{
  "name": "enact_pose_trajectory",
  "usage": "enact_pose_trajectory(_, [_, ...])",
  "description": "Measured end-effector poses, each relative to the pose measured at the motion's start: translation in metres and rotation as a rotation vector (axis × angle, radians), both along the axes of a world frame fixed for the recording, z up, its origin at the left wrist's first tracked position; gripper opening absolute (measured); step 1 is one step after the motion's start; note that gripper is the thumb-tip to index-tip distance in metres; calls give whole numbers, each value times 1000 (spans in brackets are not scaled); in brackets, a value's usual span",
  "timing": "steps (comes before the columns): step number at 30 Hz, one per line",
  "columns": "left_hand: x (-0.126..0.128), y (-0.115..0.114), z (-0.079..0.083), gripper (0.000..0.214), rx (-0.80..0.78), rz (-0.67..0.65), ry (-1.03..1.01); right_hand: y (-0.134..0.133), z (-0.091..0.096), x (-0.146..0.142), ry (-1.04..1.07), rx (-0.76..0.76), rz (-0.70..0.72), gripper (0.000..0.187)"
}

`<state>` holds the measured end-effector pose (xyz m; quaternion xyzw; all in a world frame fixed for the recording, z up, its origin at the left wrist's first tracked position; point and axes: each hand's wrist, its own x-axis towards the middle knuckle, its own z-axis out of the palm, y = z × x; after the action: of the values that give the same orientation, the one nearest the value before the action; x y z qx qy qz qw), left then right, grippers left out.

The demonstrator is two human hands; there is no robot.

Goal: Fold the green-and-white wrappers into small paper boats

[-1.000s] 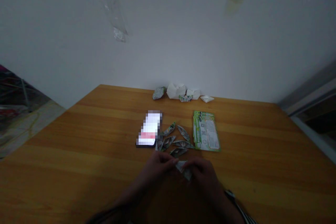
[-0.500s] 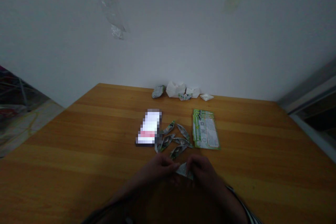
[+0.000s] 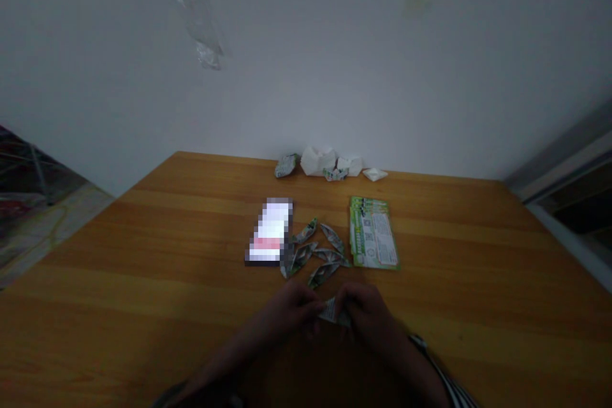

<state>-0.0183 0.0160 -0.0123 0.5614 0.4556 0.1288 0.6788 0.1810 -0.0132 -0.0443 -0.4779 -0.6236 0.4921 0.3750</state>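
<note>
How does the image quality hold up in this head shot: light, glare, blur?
Head view: dim overall, with the left hand and right hand in shadow around the folded paper they pinch; head view: the phone is the brightest patch, its screen blocky with pixelation; head view: fine print on the leaflets too soft to read; head view: faint glints on the clear tape.

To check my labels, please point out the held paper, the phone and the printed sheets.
Held paper (image 3: pixel 328 311), head view: its exposed face.
Phone (image 3: pixel 272 226), head view: middle of its bright screen.
Printed sheets (image 3: pixel 375 236), head view: middle of the top one.
</note>
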Motion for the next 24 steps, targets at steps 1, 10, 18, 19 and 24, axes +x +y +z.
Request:
enact_pose_trajectory(1, [1,0,0,45,2,6,11,0,0,0,1,-2,1,27])
enact_pose_trajectory(10, [5,-2,2,45,84,35,82,0,13,3,24,-21,-50,22])
enact_pose_trajectory(18, [9,-5,4,43,123,80,66,3,7,-5,119,-252,-137,34])
enact_pose_trajectory(19, [10,-6,5,44,120,70,64,3,6,-5,89,-257,-153,34])
enact_pose_trajectory(24, [17,-10,9,48,121,38,43,3,10,-4,-46,-172,-239,29])
